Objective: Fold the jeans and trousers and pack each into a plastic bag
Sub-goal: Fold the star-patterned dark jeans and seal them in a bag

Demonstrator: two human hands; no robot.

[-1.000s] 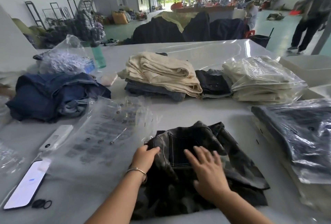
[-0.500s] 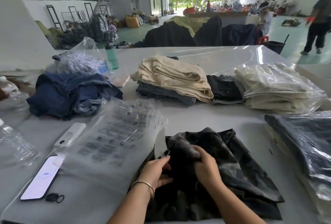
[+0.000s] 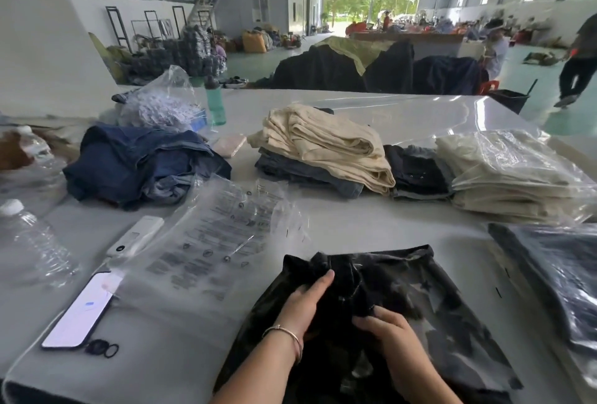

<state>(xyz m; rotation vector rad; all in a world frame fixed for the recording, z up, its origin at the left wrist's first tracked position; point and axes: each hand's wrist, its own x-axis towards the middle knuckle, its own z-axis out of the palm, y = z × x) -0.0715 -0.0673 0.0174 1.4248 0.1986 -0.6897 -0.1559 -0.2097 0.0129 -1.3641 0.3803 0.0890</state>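
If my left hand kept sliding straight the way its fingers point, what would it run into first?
The left hand points up and slightly right across the dark camouflage trousers, so it would probably meet their bunched-up fold just past the fingertips. Depth is unclear.

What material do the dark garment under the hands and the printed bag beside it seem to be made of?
Dark garment: looks like heavy woven cloth, probably washed black denim; matte, with faded patches and thick folds. Printed bag: thin clear plastic film; glossy, see-through, crinkled, with black print.
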